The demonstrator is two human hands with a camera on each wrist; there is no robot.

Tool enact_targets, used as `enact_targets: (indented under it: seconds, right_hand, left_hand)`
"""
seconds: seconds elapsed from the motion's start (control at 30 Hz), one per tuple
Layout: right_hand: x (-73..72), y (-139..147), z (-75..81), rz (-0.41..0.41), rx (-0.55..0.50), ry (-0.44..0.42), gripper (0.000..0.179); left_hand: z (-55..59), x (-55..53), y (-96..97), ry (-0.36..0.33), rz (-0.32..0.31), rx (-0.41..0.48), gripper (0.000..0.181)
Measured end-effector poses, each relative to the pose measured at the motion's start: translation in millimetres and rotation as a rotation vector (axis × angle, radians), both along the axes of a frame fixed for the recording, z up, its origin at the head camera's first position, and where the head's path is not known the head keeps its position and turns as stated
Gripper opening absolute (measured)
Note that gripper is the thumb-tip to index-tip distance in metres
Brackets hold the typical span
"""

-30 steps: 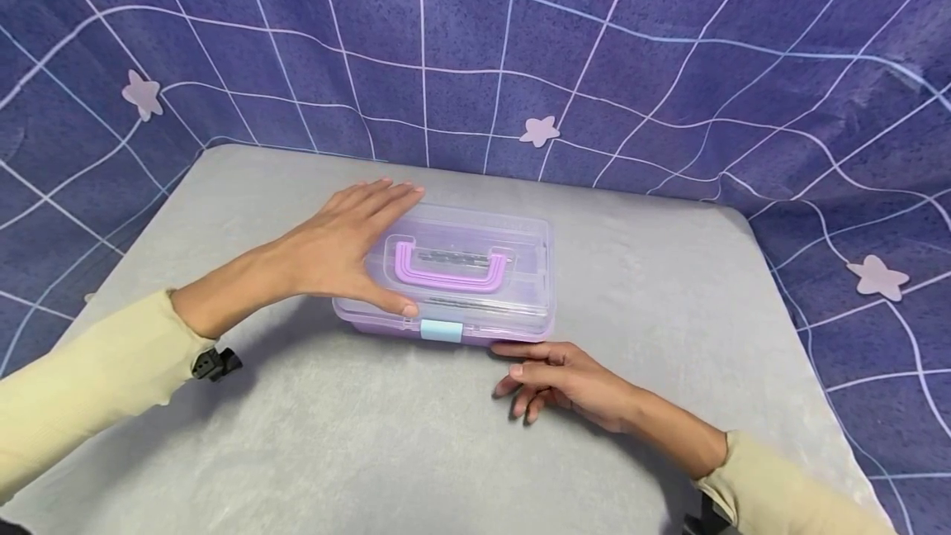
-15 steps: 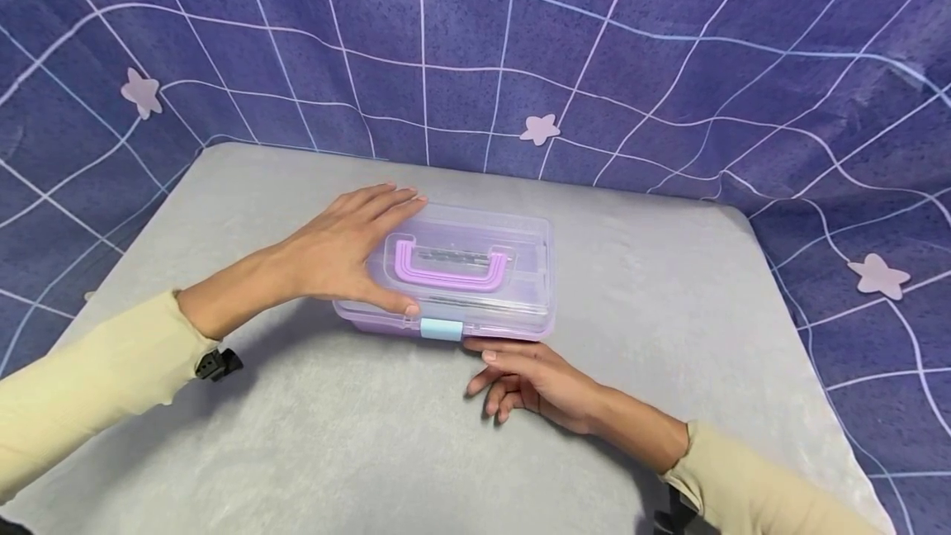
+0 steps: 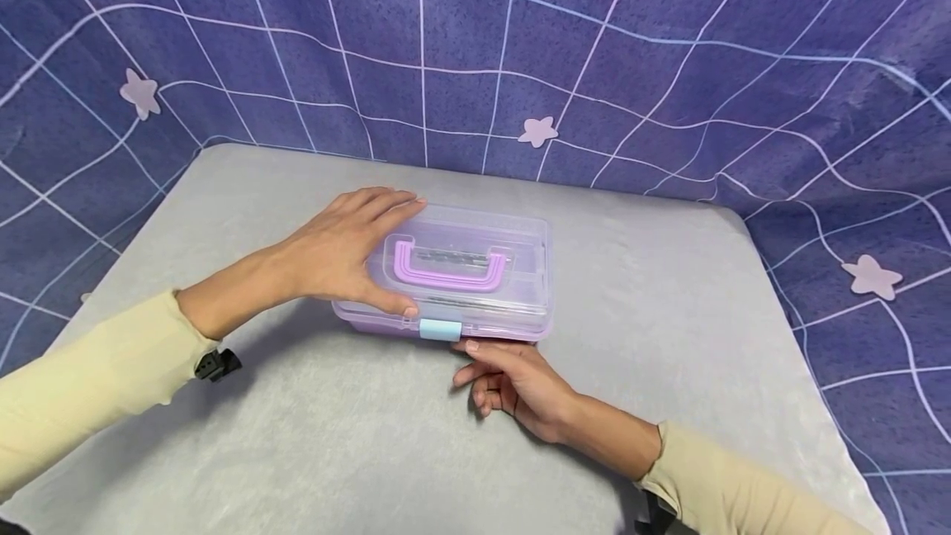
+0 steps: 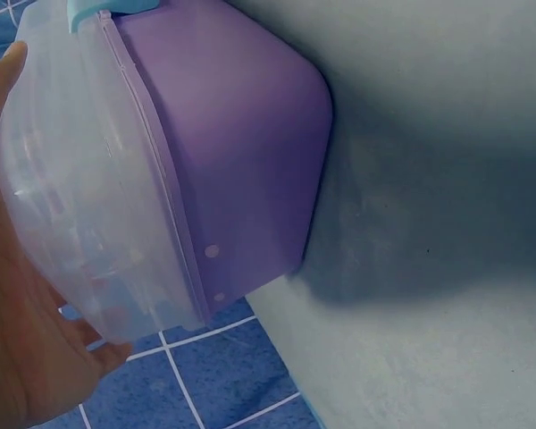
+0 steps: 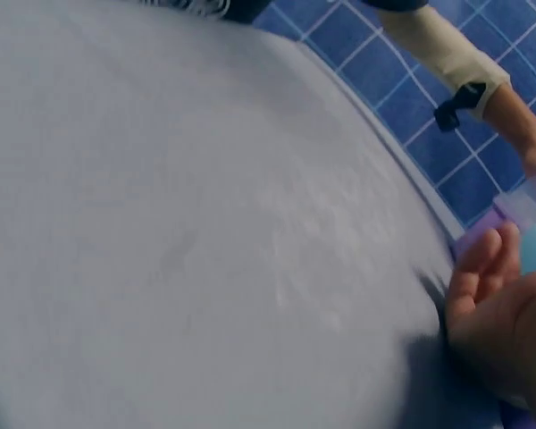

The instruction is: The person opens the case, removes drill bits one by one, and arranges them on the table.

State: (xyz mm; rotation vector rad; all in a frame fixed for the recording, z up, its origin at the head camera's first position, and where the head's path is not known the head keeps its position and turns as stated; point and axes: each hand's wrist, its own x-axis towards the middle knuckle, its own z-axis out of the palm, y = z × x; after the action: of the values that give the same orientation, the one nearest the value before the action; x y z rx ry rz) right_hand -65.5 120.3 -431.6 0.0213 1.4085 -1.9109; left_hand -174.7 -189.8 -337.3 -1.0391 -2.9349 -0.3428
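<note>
A storage box [image 3: 513,238] with a clear lid, purple base and lilac handle [image 3: 446,277] sits on the grey-covered table. Its lid is down, and a light blue latch [image 3: 441,330] lies at the front middle. From the left end, my left hand [image 3: 342,254] spans the lid and holds it, thumb at the front edge, fingers towards the back. In the left wrist view, fingertips [image 4: 112,356] show past the lid's far side. My right hand [image 3: 523,390] lies palm inward along the box front, its index fingertip just below the latch, its other fingers loosely bent and holding nothing.
The grey cloth [image 3: 319,436] covers the table around the box. Behind and at both sides hangs a blue-purple curtain [image 3: 475,48] with grid lines and stars. Small grey objects show indistinctly through the lid.
My right hand has slid left along the box front, from near its right corner to below the latch. The left hand and the box stay in place.
</note>
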Motion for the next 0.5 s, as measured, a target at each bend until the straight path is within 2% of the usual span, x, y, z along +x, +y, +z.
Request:
enact_targets:
  seconds: [0.17, 0.33, 0.5]
  right_hand:
    - [4.4, -8.2, 4.8, -0.117, 0.072, -0.011, 0.054]
    - [4.1, -17.2, 8.2, -0.165, 0.159, -0.003, 0.058]
    - [5.0, -21.9, 10.0, -0.209, 0.201, -0.005, 0.06]
  left_hand:
    - [-0.8, -0.6, -0.2, 0.013, -0.005, 0.01, 0.142]
    - [-1.1, -0.4, -0.8, 0.024, -0.006, 0.019, 0.141]
    - [-2.6, -1.1, 0.4, 0.04, -0.018, 0.031, 0.141]
